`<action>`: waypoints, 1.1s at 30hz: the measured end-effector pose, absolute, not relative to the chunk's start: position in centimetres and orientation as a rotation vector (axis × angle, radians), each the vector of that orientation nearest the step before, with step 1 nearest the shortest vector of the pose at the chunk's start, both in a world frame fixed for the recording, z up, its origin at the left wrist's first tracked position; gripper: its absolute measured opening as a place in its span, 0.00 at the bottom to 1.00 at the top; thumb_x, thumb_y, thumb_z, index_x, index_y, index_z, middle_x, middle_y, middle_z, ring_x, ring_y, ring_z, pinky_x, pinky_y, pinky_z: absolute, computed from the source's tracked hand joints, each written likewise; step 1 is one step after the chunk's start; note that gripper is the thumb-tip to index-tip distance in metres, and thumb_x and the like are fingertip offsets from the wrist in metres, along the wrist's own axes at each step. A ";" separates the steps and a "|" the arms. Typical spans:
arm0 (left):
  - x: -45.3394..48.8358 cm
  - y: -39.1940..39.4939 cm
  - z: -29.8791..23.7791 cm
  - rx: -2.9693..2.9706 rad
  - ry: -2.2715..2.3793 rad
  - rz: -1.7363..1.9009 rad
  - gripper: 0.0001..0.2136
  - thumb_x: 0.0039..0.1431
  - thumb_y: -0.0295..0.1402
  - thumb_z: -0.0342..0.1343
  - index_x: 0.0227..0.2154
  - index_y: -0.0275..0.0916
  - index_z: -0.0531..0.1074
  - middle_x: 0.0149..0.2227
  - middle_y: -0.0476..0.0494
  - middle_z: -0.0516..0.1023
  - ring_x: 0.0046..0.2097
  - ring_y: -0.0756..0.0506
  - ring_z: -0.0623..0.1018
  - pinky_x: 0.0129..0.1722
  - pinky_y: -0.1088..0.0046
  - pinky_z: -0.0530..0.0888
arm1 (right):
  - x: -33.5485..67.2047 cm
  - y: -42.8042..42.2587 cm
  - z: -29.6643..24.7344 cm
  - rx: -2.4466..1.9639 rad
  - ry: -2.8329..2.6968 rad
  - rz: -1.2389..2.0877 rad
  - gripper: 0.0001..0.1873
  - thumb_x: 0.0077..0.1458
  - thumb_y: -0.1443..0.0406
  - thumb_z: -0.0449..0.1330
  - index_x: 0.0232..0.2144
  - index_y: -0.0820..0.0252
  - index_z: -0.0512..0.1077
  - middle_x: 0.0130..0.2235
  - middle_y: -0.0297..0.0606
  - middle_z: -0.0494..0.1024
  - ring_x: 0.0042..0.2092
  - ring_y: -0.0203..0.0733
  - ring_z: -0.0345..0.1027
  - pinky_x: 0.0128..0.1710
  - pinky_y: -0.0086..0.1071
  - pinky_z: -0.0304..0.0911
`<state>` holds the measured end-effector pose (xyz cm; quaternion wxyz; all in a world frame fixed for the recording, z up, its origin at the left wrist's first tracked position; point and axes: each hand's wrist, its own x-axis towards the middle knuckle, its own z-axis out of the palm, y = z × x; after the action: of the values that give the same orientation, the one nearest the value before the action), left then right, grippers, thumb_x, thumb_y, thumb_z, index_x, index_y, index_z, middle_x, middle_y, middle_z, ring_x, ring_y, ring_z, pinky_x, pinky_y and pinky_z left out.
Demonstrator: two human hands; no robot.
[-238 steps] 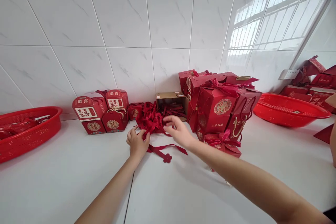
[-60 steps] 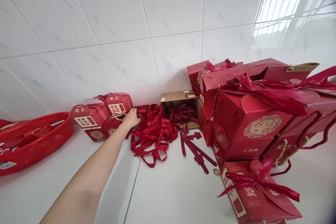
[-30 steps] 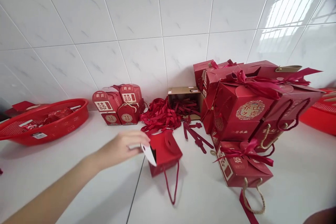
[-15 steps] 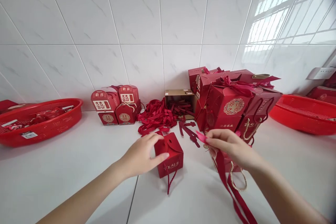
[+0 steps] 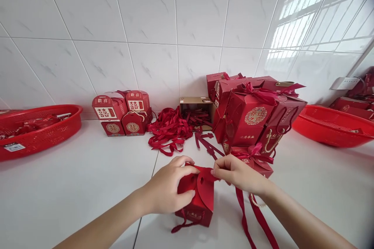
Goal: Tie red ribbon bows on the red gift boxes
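Red basket (image 5: pixel 43 140) far left — stacked gift boxes (image 5: pixel 251 118), loose ribbons (image 5: pixel 168 132), cardboard box (image 5: pixel 195 102) along the wall (image 5: pixel 146 15).

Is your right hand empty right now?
No, the right hand pinches a red ribbon at the top flap of the small red box, which the left hand holds.

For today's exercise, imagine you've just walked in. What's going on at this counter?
A person works at a white counter. The left hand grips a small red paper gift box. The right hand pinches a long dark red ribbon at the box's raised top flap, and the ribbon's tails trail toward the person. Behind lie a loose pile of red ribbons, a brown cardboard box and a stack of red gift boxes.
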<state>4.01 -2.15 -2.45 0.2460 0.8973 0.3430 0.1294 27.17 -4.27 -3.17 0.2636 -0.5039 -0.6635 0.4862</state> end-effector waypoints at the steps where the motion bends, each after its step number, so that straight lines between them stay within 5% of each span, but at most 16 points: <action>1: 4.1 -2.1 -2.5 2.437 0.933 0.358 0.21 0.50 0.31 0.56 0.49 0.47 0.71 0.52 0.41 0.67 0.53 0.38 0.71 0.51 0.63 0.72 | 27.1 -4.4 -3.2 -1.362 -1.817 1.295 0.13 0.53 0.64 0.53 0.19 0.61 0.59 0.21 0.27 0.53 0.24 0.30 0.45 0.22 0.27 0.42; 13: 5.3 -1.5 -3.8 2.091 0.997 0.481 0.05 0.57 0.31 0.51 0.32 0.42 0.72 0.58 0.43 0.64 0.59 0.39 0.67 0.58 0.59 0.65 | 25.3 -5.1 -4.0 -1.460 -2.017 0.892 0.15 0.58 0.62 0.51 0.20 0.60 0.60 0.22 0.29 0.62 0.26 0.33 0.54 0.27 0.29 0.50; 16: 5.3 -1.1 -3.3 2.099 0.974 0.518 0.04 0.57 0.30 0.50 0.30 0.42 0.70 0.59 0.45 0.64 0.60 0.40 0.65 0.59 0.59 0.63 | 25.4 -5.3 -4.0 -1.443 -2.011 0.634 0.07 0.57 0.60 0.54 0.35 0.58 0.68 0.35 0.36 0.72 0.37 0.40 0.64 0.37 0.33 0.60; 18: 5.4 -1.0 -2.1 2.130 0.968 0.503 0.05 0.58 0.30 0.49 0.29 0.42 0.69 0.59 0.45 0.65 0.62 0.39 0.63 0.58 0.58 0.64 | 25.5 -5.0 -3.7 -1.342 -1.992 0.585 0.15 0.57 0.59 0.56 0.47 0.56 0.66 0.47 0.41 0.71 0.49 0.45 0.64 0.48 0.39 0.60; 21: 5.5 -0.9 0.4 2.206 0.960 0.504 0.06 0.58 0.30 0.47 0.29 0.42 0.67 0.58 0.46 0.65 0.62 0.40 0.62 0.58 0.57 0.64 | 25.3 -4.1 -2.8 -1.102 -2.008 0.798 0.13 0.59 0.60 0.55 0.47 0.55 0.67 0.50 0.40 0.71 0.52 0.43 0.64 0.54 0.39 0.59; 28: 3.6 -2.2 1.8 2.194 0.978 0.733 0.06 0.58 0.31 0.47 0.36 0.44 0.68 0.58 0.44 0.66 0.62 0.39 0.63 0.58 0.58 0.66 | 24.6 -4.2 0.2 -0.917 -1.756 0.935 0.08 0.59 0.61 0.57 0.32 0.59 0.71 0.34 0.36 0.75 0.36 0.37 0.68 0.39 0.31 0.64; 33: 1.7 -4.4 -2.2 2.380 1.111 0.498 0.23 0.52 0.31 0.56 0.53 0.47 0.64 0.61 0.40 0.59 0.63 0.36 0.61 0.59 0.54 0.65 | 27.9 -6.0 3.0 -0.925 -1.533 0.695 0.09 0.60 0.56 0.55 0.34 0.54 0.68 0.28 0.34 0.67 0.28 0.35 0.63 0.23 0.28 0.57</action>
<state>1.67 -4.37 -2.17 0.2321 0.8660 0.4042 0.1812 27.93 -5.96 3.03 0.5731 -0.3946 -0.6541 0.2966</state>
